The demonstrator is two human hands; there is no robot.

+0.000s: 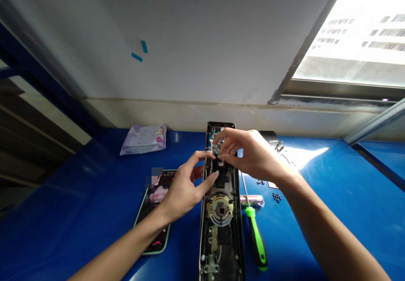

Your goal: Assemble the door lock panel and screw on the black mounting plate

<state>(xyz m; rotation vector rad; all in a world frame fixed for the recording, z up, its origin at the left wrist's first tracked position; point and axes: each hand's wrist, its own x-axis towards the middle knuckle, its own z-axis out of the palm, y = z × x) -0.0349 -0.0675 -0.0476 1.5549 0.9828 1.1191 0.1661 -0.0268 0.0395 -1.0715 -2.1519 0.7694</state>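
A long, narrow black lock housing (223,230) lies open on the blue table, showing a blue circuit board (212,135) at its far end and a round slotted part (220,211) near its middle. My left hand (190,184) reaches over its left edge, thumb and forefinger apart, the thumb tip against a black block (220,175) inside. Above the circuit board, my right hand (242,148) has its fingers curled in a pinch beside thin pale wires (214,147). What sits between those fingertips is too small to make out.
Right of the housing lie a green-and-black screwdriver (257,239), a wrapped roll (253,201), small dark screws (276,197) and a black part (268,136). A phone (152,213) is at the left, a lilac packet (144,139) behind it. The wall bounds the table's back.
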